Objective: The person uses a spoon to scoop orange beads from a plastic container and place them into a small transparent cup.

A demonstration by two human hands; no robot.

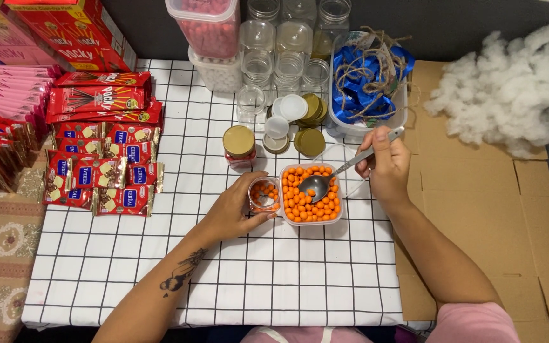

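Observation:
My left hand [233, 208] grips a small clear jar [264, 194] that holds a few orange candies and stands on the white grid-patterned cloth [223, 279]. Right beside the jar sits a clear square tub [311, 193] full of orange candies. My right hand [384, 164] holds a metal spoon [338, 173] by its handle. The spoon's bowl lies in the tub on top of the candies.
A filled jar with a gold lid [239, 147] stands behind the small jar. Empty jars [285, 57], gold and white lids [298, 122], a tub of blue ribbon and twine [368, 82] and a tub of pink candies [206, 26] line the back. Snack packets [100, 155] lie left, white stuffing [509, 86] right on cardboard.

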